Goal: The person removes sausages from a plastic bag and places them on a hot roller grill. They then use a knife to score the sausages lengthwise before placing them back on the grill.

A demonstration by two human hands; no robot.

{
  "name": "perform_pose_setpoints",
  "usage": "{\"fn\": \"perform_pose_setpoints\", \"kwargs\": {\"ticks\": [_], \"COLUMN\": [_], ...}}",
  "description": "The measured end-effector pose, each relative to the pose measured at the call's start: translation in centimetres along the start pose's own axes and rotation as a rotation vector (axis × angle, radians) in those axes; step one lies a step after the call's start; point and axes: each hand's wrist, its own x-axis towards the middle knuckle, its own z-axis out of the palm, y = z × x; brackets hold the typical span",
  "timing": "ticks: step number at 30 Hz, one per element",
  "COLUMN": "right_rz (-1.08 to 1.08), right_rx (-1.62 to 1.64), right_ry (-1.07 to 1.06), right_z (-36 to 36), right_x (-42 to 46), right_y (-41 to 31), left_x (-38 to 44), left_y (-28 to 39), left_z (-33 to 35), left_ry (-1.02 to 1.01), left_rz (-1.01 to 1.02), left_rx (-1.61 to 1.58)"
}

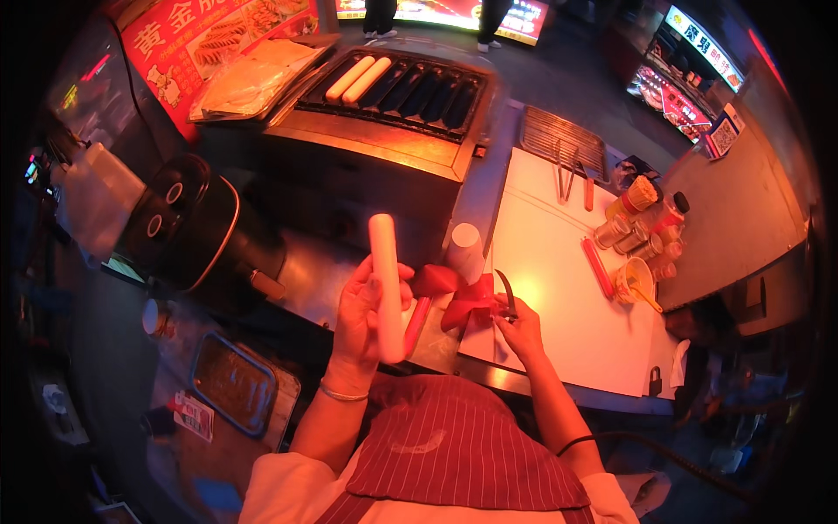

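My left hand (359, 314) grips a long pale sausage (386, 281), held nearly upright above the counter's front edge. In my right hand (522, 331) is a small tool with a dark curved blade (507, 288), probably a knife. Its fingertips are at a crumpled red wrapper (473, 302) by the left edge of the white cutting board (556, 314); whether they pinch it I cannot tell. More red wrapping (434, 280) lies between my hands. A narrow red strip (418, 321) shows just right of the sausage, partly hidden. Behind the wrappers stands a pale cylinder (466, 245).
Two sausages (359, 80) lie on a slotted grill (419, 92) ahead. Tongs (566, 173), spice jars (632, 237), a cup of skewers (632, 196), a red-wrapped stick (597, 268) and a tub (635, 280) stand right. A black air fryer (190, 223) is left.
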Motion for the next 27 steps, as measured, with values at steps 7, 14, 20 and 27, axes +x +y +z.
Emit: {"fn": "perform_pose_setpoints", "kwargs": {"ticks": [7, 14, 20, 27], "right_rz": [0.082, -0.224, -0.294, -0.407], "right_rx": [-0.376, 0.138, 0.077, 0.008], "right_ry": [0.046, 0.052, -0.053, -0.143], "right_z": [-3.8, -2.8, -1.6, -1.1], "right_x": [-1.6, -1.1, 0.6, 0.7], "right_y": [-2.5, -16.3, -19.2, -19.8], "left_x": [-0.2, -1.3, -2.3, -3.3], "left_y": [-2.4, -2.5, -2.4, -1.5], "left_z": [2.4, 4.7, 6.0, 5.9], "left_ry": [-0.013, -0.111, -0.248, -0.249], "left_rz": [0.033, -0.076, -0.220, -0.213], "left_rx": [-0.235, -0.149, -0.173, -0.124]}}
